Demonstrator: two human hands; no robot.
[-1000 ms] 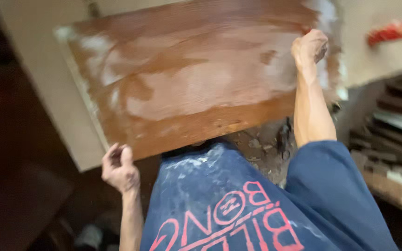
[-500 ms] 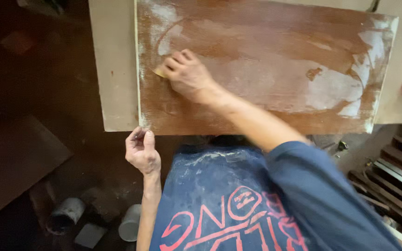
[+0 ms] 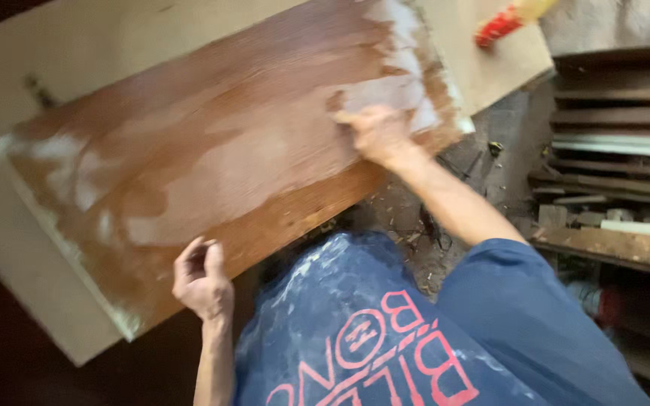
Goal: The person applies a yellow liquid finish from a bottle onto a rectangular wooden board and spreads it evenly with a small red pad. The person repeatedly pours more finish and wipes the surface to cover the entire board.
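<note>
Here, a person in a dust-streaked blue shirt (image 3: 385,331) with pink lettering leans over a brown wooden board (image 3: 212,158) smeared with patches of white paste. The board lies at a slant on a larger pale sheet (image 3: 31,301), which shows along its left, top and right edges.

The right hand (image 3: 376,134) presses down on the board close to its right end, at the edge of the thickest white patch. Its fingers are bent and bunched against the surface; motion blur hides whether anything lies beneath them. The left hand (image 3: 203,280) sits at the board's near edge, fingers curled loosely inward with the thumb up beside the wood. It seems to touch the edge, and whether it holds anything cannot be told.

At the top right, a blurred bottle-like thing (image 3: 509,19) with a red part and a yellowish part lies on the pale sheet, well apart from both hands; it is too smeared to tell what it contains or whether it bears a label.

To the right, stacked dark planks (image 3: 618,120) rest in layers like shelves, with a small pale block (image 3: 632,226) lying on a lower one. Between the planks and the person, the gritty floor (image 3: 445,218) is littered with scraps and debris. The lower left is in dark shadow.
</note>
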